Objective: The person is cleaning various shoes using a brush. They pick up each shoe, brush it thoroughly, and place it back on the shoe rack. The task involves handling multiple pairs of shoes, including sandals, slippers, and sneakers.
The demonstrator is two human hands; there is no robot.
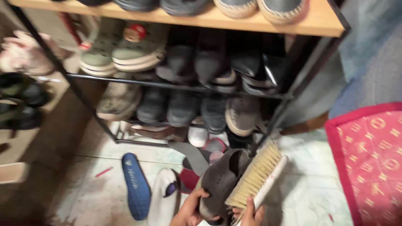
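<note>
Nearest, the left hand (192, 208) is closed around a dark shoe (221, 180), held above the tiled floor (300, 208). Just right, the right hand (249, 224) grips a white-handled brush (256, 176), bristles touching the shoe, before the shoe rack (181, 14).

I see a matt dark rubbery shoe (221, 180) beside a brush (255, 177) of pale coarse bristles on a smooth white plastic back. The rack (182, 11) has a wood top on thin black metal bars; the floor (310, 209) looks like worn glossy tile.
</note>
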